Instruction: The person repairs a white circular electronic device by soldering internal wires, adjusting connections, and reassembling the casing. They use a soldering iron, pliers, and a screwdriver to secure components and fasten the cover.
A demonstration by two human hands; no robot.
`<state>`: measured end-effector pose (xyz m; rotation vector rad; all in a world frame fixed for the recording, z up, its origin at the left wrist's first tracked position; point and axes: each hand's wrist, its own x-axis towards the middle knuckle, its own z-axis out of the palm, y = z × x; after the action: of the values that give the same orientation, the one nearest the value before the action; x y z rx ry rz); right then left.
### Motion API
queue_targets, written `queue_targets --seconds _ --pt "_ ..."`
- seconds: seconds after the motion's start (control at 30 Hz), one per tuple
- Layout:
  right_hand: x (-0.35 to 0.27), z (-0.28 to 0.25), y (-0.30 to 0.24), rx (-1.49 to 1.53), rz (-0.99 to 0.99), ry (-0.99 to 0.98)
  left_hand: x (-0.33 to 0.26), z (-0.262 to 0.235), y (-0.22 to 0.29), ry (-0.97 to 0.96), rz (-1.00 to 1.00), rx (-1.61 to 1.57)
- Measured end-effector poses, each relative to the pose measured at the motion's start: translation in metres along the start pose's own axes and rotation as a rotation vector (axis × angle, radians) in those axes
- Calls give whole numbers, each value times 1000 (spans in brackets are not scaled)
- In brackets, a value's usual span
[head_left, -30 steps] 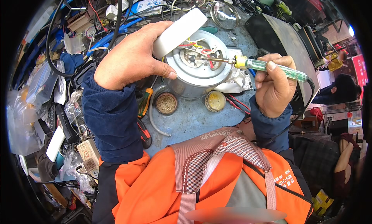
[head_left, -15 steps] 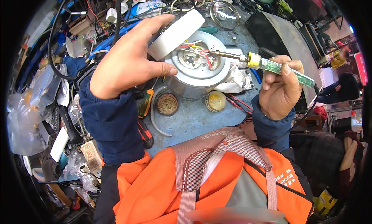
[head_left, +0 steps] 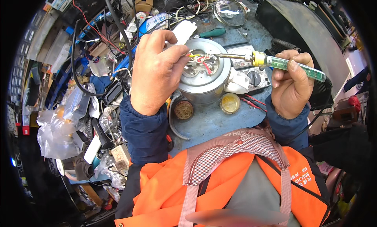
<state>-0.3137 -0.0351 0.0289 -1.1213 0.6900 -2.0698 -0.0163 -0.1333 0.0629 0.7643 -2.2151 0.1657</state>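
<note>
My right hand [head_left: 291,82] grips a soldering iron [head_left: 290,66] with a green see-through handle and yellow collar, like a pen. Its tip points left at red, yellow and white wires [head_left: 202,60] over the open underside of a round grey metal appliance body [head_left: 206,83]. My left hand [head_left: 157,68] is closed, thumb and fingers pinching wire ends at the left of that opening. Behind its knuckles a white plastic piece [head_left: 183,32] shows in part; the rest is hidden. Whether the iron's tip touches a wire I cannot tell.
Two small round tins, one with brown contents [head_left: 183,109] and one yellowish [head_left: 230,103], sit in front of the appliance. A green-handled screwdriver [head_left: 212,32] and a round glass lid [head_left: 230,12] lie behind. A multimeter [head_left: 257,78] is at right; plastic bags [head_left: 59,136] and clutter crowd the left.
My left hand has gone from spread fingers around the white piece to a pinch at the wires. The iron stays over the opening. The whole view has shifted somewhat.
</note>
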Motion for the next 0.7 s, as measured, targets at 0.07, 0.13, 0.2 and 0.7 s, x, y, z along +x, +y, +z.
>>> queue_targets --seconds 0.07,0.13,0.2,0.7 --pt "-1 -4 0 14 6 15 3 0 3 7 15 42" --pt "3 -11 -7 52 -39 8 6 2 6 36 42 36" --pt "6 -17 -14 59 -103 35 1 -3 5 48 5 36" --pt "20 -142 -68 -562 -394 516 -10 -3 8 -69 -184 -87"
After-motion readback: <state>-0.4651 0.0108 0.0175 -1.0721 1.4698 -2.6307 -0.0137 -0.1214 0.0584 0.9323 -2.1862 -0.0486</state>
